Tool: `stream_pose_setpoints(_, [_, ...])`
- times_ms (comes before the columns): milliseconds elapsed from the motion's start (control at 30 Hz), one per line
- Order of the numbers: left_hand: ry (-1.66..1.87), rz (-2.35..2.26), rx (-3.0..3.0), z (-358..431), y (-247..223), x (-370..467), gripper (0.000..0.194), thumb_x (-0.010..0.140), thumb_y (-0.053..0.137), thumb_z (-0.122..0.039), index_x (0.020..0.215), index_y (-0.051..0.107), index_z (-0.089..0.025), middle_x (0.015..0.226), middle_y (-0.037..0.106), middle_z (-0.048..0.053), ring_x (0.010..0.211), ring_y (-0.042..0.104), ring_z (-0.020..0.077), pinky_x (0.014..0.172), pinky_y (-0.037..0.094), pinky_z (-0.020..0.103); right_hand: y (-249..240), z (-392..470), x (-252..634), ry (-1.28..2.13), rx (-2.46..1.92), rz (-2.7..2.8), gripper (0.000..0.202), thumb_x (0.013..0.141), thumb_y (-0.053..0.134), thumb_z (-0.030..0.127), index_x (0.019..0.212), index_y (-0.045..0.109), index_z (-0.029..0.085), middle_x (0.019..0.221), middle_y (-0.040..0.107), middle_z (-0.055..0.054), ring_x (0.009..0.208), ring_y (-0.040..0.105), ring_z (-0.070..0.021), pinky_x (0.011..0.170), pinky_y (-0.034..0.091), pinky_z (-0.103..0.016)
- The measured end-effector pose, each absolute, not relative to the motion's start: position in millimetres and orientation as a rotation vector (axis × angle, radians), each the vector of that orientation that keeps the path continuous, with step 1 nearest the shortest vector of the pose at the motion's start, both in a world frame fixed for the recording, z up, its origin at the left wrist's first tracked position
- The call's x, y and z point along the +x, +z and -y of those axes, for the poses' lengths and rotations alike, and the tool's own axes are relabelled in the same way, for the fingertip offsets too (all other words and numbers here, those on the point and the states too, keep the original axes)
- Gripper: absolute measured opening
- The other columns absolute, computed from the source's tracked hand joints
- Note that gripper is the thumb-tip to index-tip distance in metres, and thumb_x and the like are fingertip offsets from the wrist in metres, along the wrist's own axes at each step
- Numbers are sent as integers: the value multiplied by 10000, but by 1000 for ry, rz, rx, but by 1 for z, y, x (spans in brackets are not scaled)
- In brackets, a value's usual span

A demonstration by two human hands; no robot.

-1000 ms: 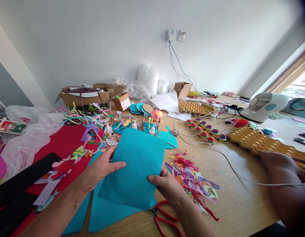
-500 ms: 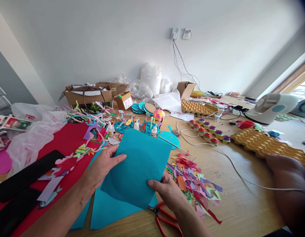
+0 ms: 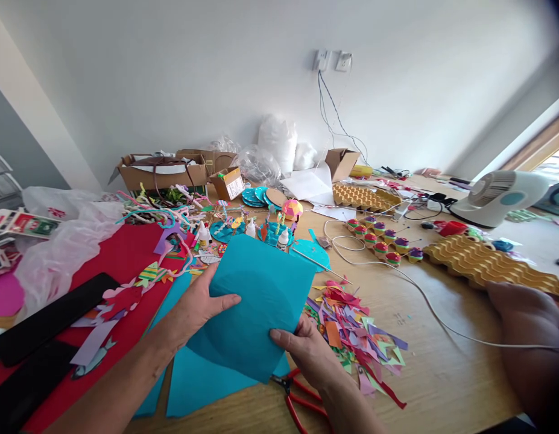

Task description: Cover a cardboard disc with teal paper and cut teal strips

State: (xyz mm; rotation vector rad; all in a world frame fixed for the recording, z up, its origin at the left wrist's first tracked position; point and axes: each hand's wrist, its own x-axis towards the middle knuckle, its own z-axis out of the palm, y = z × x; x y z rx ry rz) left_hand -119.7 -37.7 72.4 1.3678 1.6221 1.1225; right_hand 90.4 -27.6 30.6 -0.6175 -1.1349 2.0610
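the left hand (image 3: 201,302) and right hand (image 3: 307,348) pinch the blue sheet (image 3: 261,283), fingers nearly closed; positioning seems in hand, and moving calls for clearing the near red-handled pliers (image 3: 286,383).

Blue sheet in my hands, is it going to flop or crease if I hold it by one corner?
It would probably sag somewhat but not go limp: the blue sheet's far edge extends past your left hand and right hand without folding over. It's likely light, looking thin. It may crease, as faint wrinkles show.
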Motion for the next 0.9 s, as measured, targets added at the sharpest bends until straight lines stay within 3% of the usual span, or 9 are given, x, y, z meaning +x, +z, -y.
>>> stream_pose_setpoints(100, [1177, -1506, 1316, 37, 75, -115, 576, 648, 683, -387, 1170, 488, -243, 1291, 512, 71, 1220, 393, 306, 950, 370, 429, 30, 28, 90, 2058, -632, 1161, 441, 680, 698, 308, 1094, 605, 188, 982, 674, -68, 959, 596, -251, 861, 440, -400])
stream_pose_setpoints(267, [1228, -1290, 1090, 39, 82, -115, 416, 685, 681, -292, 1069, 522, -255, 1008, 679, 29, 933, 620, 245, 756, 494, 328, 23, 23, 93, 2102, -593, 1123, 426, 664, 710, 296, 1064, 619, 182, 985, 672, -73, 963, 595, -254, 848, 451, -401])
stream_pose_setpoints(433, [1262, -1226, 970, 45, 82, -127, 376, 744, 641, -275, 1103, 533, -248, 709, 682, -27, 696, 646, 158, 607, 479, 214, 22, 12, 97, 2161, -595, 1071, 420, 636, 724, 268, 1032, 629, 164, 966, 677, -82, 946, 604, -258, 842, 454, -410])
stream_pose_setpoints(600, [1121, -934, 794, 50, 79, -128, 434, 724, 657, -305, 1143, 555, -255, 922, 704, 45, 871, 643, 241, 690, 501, 288, 28, 3, 98, 2198, -575, 1049, 432, 622, 722, 221, 1037, 617, 166, 969, 675, -74, 952, 600, -248, 868, 433, -409])
stream_pose_setpoints(767, [1140, -1040, 620, 57, 70, -117, 426, 689, 698, -238, 1103, 597, -242, 917, 719, 50, 860, 658, 243, 706, 525, 314, 39, -5, 94, 2210, -565, 1139, 477, 640, 711, 260, 1089, 576, 172, 1028, 646, -77, 934, 600, -242, 854, 435, -400])
stream_pose_setpoints(900, [1337, -1075, 631, 58, 62, -112, 535, 714, 679, -231, 1214, 495, -283, 1029, 691, 25, 947, 629, 237, 776, 517, 342, 45, -12, 85, 1792, -767, 1234, 611, 700, 653, 402, 1239, 420, 233, 1172, 548, -87, 965, 570, -228, 808, 455, -372])
